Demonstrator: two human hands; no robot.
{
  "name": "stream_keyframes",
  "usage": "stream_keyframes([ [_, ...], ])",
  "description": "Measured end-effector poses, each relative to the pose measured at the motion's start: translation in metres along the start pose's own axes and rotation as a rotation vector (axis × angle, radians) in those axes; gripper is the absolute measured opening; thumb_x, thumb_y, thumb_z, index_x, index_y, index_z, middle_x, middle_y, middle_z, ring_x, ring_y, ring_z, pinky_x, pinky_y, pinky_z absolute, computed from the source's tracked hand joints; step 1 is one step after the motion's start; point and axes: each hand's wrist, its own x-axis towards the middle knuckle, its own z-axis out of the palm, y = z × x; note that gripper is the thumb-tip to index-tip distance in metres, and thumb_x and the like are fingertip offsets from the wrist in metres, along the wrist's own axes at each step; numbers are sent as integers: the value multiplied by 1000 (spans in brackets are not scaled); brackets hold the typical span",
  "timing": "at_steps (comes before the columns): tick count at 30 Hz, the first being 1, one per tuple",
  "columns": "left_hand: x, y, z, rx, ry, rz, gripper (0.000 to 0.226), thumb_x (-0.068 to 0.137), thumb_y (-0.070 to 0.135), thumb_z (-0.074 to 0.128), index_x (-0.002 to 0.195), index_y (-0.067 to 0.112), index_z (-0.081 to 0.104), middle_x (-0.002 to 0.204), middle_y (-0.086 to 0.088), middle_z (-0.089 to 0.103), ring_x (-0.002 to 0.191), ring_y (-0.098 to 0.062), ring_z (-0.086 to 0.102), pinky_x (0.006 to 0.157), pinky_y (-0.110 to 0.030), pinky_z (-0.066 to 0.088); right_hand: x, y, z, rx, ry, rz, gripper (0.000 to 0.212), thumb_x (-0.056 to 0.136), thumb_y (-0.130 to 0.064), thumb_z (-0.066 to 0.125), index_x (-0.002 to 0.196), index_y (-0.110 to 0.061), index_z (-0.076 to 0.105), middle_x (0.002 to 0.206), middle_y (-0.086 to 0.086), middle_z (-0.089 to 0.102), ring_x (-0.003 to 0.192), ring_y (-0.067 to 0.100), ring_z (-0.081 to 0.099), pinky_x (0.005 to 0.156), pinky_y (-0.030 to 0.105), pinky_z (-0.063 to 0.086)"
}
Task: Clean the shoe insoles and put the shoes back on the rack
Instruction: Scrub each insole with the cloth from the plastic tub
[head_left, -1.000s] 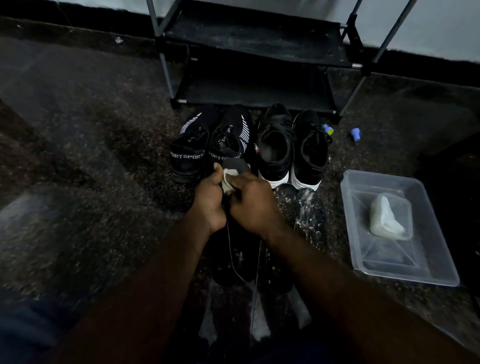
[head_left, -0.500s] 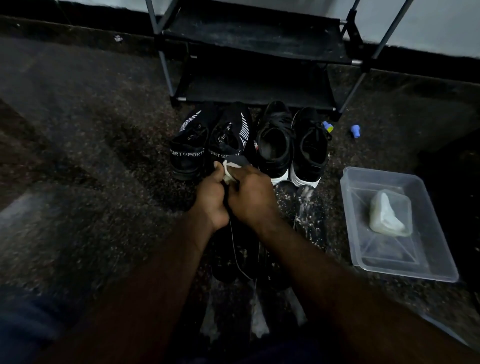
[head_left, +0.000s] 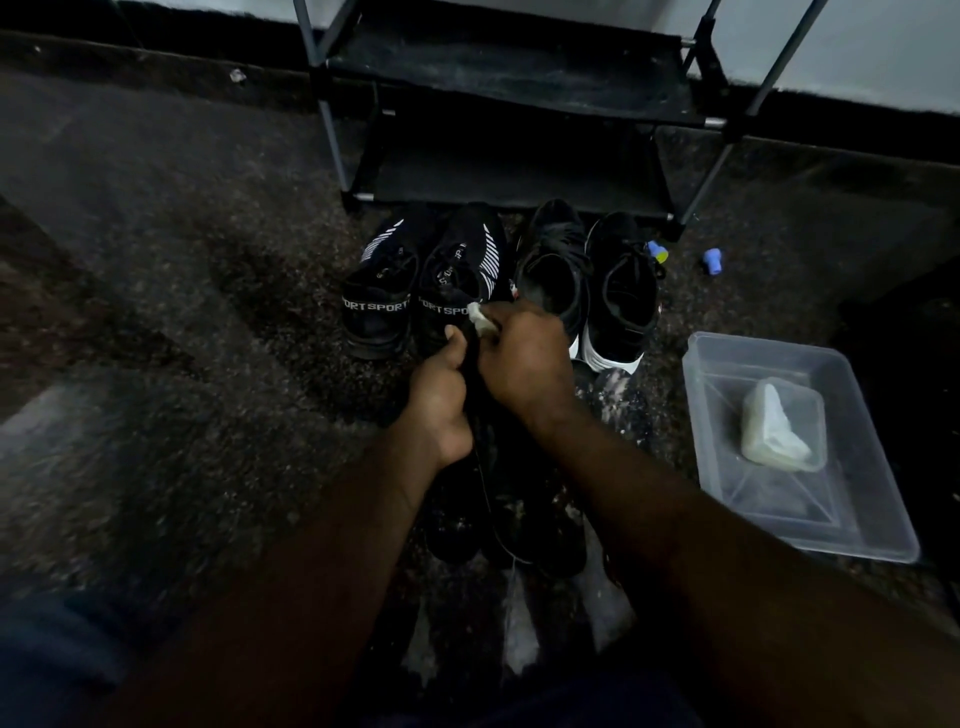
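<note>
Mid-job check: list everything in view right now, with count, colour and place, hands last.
metal-framed shoe rack: 1, black, top centre by the wall
knit sneakers with white stripes and SPORT lettering: 2, black, floor before the rack, left
lace-up sneakers with white soles: 2, black, floor, right of those
dark insole: 1, black, between the hands
pale cleaning cloth: 1, whitish, against the insole
clear plastic tub: 1, transparent, floor, right
pale lump: 1, whitish, inside the tub
small blue caps: 2, by the rack's right foot
left hand: grips the insole
right hand: pinches the cloth
</note>
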Motion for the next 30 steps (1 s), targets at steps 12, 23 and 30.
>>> stream_keyframes([
  [12,3,-1,-2,-30,40,48,52,104,55,45,120,14,71,115,-11,74,100,-22,72,79,-34,57,-27,-5,6,-25,-33,-80,49,87,-37,39,106,-16,79,102,11,71,88,32,68,76,34,54],
  [23,-3,12,7,-8,70,47,70,106,59,30,140,5,57,139,-24,60,119,-36,65,81,-42,57,-22,26,-11,-305,-36,-145,22,77,-9,66,95,-9,79,86,18,69,75,39,66,65,38,54],
  [30,-1,8,-1,-14,75,44,70,102,65,36,122,7,70,124,-19,71,95,-30,74,78,-40,57,-40,25,-10,-189,-6,-82,18,83,-16,70,99,-18,77,93,8,75,89,34,66,73,38,55],
])
